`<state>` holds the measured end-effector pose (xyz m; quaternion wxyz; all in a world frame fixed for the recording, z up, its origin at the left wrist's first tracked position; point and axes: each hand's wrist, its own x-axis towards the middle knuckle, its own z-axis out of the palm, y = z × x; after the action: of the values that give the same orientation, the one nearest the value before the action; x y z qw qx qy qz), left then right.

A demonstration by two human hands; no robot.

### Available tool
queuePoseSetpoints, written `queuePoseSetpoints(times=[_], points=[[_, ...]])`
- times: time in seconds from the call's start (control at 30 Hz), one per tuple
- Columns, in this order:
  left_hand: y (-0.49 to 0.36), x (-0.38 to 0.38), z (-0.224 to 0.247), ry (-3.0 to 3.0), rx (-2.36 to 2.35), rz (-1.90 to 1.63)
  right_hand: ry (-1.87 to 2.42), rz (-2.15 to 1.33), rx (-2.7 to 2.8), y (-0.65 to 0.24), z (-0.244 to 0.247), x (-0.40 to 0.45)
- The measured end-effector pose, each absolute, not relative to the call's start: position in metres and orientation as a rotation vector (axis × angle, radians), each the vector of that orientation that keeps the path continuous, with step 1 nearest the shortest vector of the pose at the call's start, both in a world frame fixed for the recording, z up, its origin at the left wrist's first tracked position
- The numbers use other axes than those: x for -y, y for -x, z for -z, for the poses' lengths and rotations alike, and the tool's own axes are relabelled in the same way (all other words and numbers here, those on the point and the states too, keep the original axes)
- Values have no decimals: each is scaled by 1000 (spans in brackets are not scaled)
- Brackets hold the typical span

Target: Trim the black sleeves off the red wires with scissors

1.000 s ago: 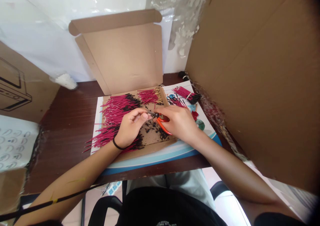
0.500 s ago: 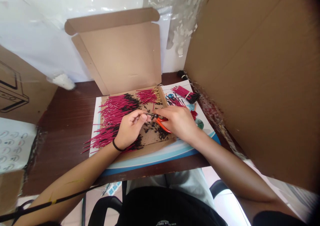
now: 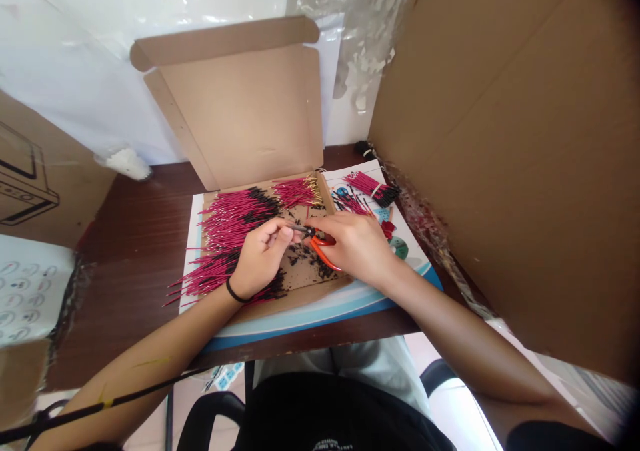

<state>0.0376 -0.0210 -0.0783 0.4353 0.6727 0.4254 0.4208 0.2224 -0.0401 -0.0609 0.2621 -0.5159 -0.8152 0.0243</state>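
My right hand (image 3: 357, 241) is wrapped round a pair of orange-handled pliers (image 3: 324, 256), whose dark jaws point left. The jaw tips reach the fingertips of my left hand (image 3: 265, 248), which is closed in a pinch. What those fingers hold is too small and covered to make out. Below both hands is an open cardboard box (image 3: 305, 291). Many red wires with black ends (image 3: 230, 218) lie in its left part, some under my left wrist. Black scraps (image 3: 320, 268) are scattered beneath the pliers. Red wires with gold-coloured tips (image 3: 295, 191) lie at the back of the box.
The raised box lid (image 3: 245, 111) leans at the back. To the right lie a banded bundle of red and black wires (image 3: 373, 188) and a green round object (image 3: 399, 247). A large cardboard panel (image 3: 500, 144) walls off the right side. A white bundle (image 3: 129, 163) sits back left.
The orange handles of the pliers have spread a little apart in my right hand, and more of the jaws shows. My left hand has barely moved.
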Motion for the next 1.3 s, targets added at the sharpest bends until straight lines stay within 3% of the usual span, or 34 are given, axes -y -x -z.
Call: queuePoseSetpoints(times=[1.3], points=[[-38, 22, 76, -1650, -1044, -1055, 1469, -86, 2164, -223, 67, 36]])
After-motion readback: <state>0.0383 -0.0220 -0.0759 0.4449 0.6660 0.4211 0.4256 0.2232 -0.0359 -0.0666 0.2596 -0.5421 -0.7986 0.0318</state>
